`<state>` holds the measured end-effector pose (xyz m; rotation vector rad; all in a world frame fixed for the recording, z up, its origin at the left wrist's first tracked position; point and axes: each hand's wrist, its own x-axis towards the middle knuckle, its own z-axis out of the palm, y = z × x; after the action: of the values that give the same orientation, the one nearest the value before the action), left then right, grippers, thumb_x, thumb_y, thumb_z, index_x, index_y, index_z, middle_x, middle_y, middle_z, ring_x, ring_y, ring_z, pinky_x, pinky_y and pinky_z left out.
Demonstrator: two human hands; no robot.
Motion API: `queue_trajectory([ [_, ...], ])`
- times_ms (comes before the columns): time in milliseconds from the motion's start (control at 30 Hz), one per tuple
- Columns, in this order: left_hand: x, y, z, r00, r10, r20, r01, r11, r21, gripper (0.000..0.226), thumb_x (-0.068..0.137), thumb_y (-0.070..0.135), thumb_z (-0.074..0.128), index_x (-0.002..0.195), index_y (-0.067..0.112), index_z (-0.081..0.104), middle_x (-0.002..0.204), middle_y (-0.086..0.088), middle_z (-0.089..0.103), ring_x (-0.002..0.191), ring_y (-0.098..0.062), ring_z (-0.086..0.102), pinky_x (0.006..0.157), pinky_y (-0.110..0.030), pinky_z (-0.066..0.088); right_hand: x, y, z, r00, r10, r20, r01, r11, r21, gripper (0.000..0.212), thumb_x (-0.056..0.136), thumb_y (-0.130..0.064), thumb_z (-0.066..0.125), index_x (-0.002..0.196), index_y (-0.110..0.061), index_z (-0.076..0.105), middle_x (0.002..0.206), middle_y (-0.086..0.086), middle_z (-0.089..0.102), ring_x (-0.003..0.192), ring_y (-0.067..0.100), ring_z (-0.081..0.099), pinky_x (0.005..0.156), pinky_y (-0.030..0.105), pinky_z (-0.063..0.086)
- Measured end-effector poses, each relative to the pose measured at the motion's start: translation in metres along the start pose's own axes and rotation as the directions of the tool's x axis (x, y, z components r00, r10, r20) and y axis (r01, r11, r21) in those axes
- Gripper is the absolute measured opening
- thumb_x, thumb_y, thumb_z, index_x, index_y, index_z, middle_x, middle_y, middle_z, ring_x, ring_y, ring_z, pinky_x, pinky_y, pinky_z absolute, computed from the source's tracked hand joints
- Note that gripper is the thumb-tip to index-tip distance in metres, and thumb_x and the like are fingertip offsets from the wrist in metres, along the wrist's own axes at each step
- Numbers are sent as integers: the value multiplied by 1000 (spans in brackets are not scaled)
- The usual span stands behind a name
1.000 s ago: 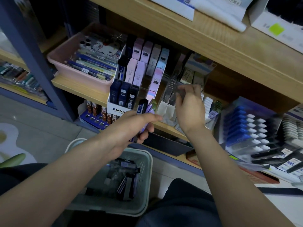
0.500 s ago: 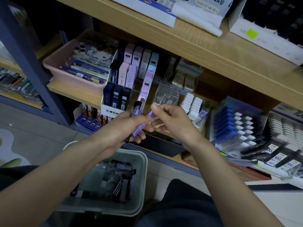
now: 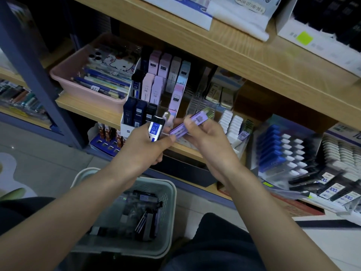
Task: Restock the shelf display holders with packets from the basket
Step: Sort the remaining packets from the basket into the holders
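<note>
Wood shelf (image 3: 86, 106), mid tier: we log the clear tiered display holder (image 3: 197, 102) on it, just above & behind both hands. Pale basket (image 3: 170, 202) sits below, betw. the forearms, w/ packets inside. R hand (image 3: 207, 141) pinches purple packet (image 3: 187, 124) near mid-length, long axis low-left to up-right, upper end aimed at the holder; R hand is the nearer. L hand (image 3: 142, 149) is curled round black 0.5 HB packet (image 3: 155, 130), upright. Unclear to us: whether L thumb touches the purple packet's lower end, how many packets the L palm hides, which clear slots are free.
</note>
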<state>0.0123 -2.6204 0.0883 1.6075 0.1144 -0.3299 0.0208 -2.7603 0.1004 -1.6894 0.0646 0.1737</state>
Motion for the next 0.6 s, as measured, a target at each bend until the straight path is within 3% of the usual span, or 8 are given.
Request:
queue_trajectory([
  [67, 3, -2, 0, 1000, 4, -9, -4, 1000, -2, 12, 90, 17, 60, 97, 24, 54, 53, 8, 51, 37, -2, 41, 38, -14, 34, 7, 0, -4, 995, -26, -99, 22, 999, -38, 15, 99, -16, 42, 89, -18, 53, 83, -2, 66, 75, 3, 65, 79, 23, 54],
  [167, 6, -4, -2, 999, -22, -45, 21, 1000, -14, 15, 91, 14, 57, 93, 25, 47, 77, -9, 57, 40, -8, 40, 39, -17, 34, 20, 7, -13, 971, -39, -236, -18, 972, -234, 14, 102, -22, 34, 97, -17, 46, 68, -2, 52, 46, 1, 49, 49, 21, 47],
  [233, 7, -1, -2, 999, -19, -43, 18, 999, -33, 11, 92, 12, 54, 91, 23, 49, 82, -13, 60, 41, -10, 38, 39, -18, 33, 29, 13, -19, 962, -40, -271, -53, 944, -327, 16, 102, -24, 33, 101, -16, 47, 71, -2, 52, 50, 7, 47, 50, 26, 42],
  [300, 7, 0, -2, 999, -7, -33, 5, 999, -48, 9, 93, 14, 52, 90, 22, 53, 74, -4, 63, 38, -7, 40, 38, -17, 34, 36, 17, -25, 960, -68, -271, -64, 892, -448, 20, 101, -26, 37, 104, -15, 54, 81, -1, 56, 63, 11, 50, 60, 28, 44],
  [400, 7, 0, -2, 999, -6, -43, 4, 999, -46, 8, 94, 17, 53, 90, 22, 58, 67, 6, 62, 38, -2, 44, 38, -14, 35, 38, 19, -35, 950, -150, -274, -41, 810, -584, 20, 99, -23, 42, 102, -12, 58, 89, 2, 62, 73, 11, 55, 59, 14, 40],
  [500, 9, -1, -2, 998, -33, -44, 30, 997, -74, 7, 93, 19, 55, 90, 21, 61, 65, 4, 62, 41, -4, 49, 40, -15, 39, 35, 20, -44, 928, -227, -296, -3, 790, -613, 19, 98, -18, 45, 107, -4, 54, 92, 0, 68, 64, 0, 59, 50, 10, 41],
  [600, 8, 0, 3, 998, -56, -5, 55, 993, -102, 6, 92, 20, 56, 89, 21, 61, 63, 3, 62, 43, -4, 51, 42, -15, 41, 28, 21, -55, 894, -291, -341, 9, 772, -635, 25, 98, -20, 46, 117, -4, 46, 92, -1, 67, 62, 7, 59, 49, 16, 43],
])
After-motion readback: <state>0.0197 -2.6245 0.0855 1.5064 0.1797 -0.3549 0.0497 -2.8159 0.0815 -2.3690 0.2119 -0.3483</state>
